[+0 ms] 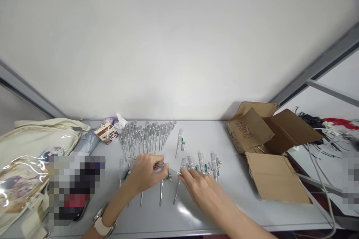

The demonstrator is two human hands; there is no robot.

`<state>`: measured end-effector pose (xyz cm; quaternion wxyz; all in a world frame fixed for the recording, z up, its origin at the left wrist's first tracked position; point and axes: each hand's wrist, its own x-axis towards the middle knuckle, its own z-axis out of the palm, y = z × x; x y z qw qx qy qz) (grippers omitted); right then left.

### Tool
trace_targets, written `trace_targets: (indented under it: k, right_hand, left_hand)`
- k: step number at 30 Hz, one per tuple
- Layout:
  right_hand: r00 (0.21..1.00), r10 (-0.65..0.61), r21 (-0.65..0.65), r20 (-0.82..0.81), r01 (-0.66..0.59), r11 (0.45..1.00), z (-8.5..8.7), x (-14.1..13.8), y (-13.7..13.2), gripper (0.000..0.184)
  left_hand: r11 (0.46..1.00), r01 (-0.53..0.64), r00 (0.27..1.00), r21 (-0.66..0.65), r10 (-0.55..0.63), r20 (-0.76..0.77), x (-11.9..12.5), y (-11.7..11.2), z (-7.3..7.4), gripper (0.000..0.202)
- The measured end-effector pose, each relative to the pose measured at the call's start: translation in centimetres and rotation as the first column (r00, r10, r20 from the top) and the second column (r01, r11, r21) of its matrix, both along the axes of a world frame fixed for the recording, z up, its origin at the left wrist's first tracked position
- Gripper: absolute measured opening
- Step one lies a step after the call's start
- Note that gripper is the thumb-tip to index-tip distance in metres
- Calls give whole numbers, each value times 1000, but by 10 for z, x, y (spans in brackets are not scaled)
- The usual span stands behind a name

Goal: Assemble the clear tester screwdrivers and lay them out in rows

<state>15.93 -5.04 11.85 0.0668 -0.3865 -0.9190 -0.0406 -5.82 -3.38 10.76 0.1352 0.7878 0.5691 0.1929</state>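
My left hand [147, 173] is closed in a pinch on one clear-handled tester screwdriver [162, 165], holding it just above the grey table [238, 179]. My right hand [199, 186] reaches in from the right, its fingertips pinched on the thin metal shaft end of the same screwdriver. A row of similar clear screwdrivers [146, 136] lies fanned out behind my hands. Loose clear handles and small green parts [203, 164] lie just right of my hands. Several bare shafts [161, 194] lie below them.
An open cardboard box [269, 145] stands at the right. A cream bag [30, 157] with clear pockets lies at the left, with a small packet [106, 132] behind it. Cables [322, 134] run over the neighbouring surface at far right. A white wall rises behind the table.
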Motion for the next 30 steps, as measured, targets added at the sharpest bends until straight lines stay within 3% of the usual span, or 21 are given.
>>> trace_targets:
  k: [2, 4, 6, 8, 10, 13, 16, 18, 20, 23, 26, 28, 29, 30]
  right_hand:
    - [1000, -21, 89, -19, 23, 996, 0, 1, 0, 27]
    - [998, -48, 97, -44, 52, 994, 3, 5, 0, 30]
    - [992, -93, 20, -83, 95, 995, 4, 15, 3, 30]
    - [967, -225, -77, -117, 217, 973, 1, 31, 12, 29]
    - [895, -430, -111, -116, 419, 901, -11, 52, 23, 27]
    - [742, -665, -43, -83, 664, 746, -44, 84, 35, 31]
    - [565, -824, -25, -44, 824, 566, -81, 110, 34, 44]
    - [495, -868, -2, -44, 869, 495, -100, 121, 29, 49]
    - [508, -859, 37, -54, 861, 507, -114, 130, 24, 51]
    - [582, -808, 88, -88, 813, 576, -123, 134, 22, 51]
    - [560, -800, 93, -217, 827, 554, -115, 127, 21, 50]
    - [501, -773, 3, -389, 840, 543, -99, 113, 18, 52]
    - [461, -744, -102, -483, 815, 571, -89, 103, 15, 52]
    - [415, -707, -249, -572, 734, 632, -77, 92, 12, 51]
  left_hand:
    - [1000, -21, 999, -1, 21, 39, -1, 2, -1, 36]
    - [999, -41, 996, -3, 42, 78, -3, 4, -2, 36]
    - [999, -48, 993, -8, 48, 112, -5, 5, -1, 36]
    - [999, -40, 989, -15, 42, 138, -5, 4, 0, 35]
    - [999, -28, 990, -26, 31, 139, -3, 3, 2, 34]
    - [999, -22, 994, -27, 25, 110, 4, 3, 2, 34]
    - [999, -12, 993, -37, 16, 121, 11, 5, 1, 36]
    - [999, -3, 990, -52, 10, 140, 14, 7, 0, 36]
    - [998, 3, 989, -61, 6, 149, 17, 10, 0, 37]
    - [998, 20, 989, -65, -10, 149, 23, 13, 1, 38]
    - [998, 38, 989, -57, -30, 147, 31, 16, 4, 39]
    - [999, 41, 990, -34, -36, 133, 36, 19, 6, 39]
    - [999, 44, 992, -12, -43, 119, 38, 20, 7, 39]
    - [999, 50, 994, 16, -52, 100, 41, 21, 7, 38]
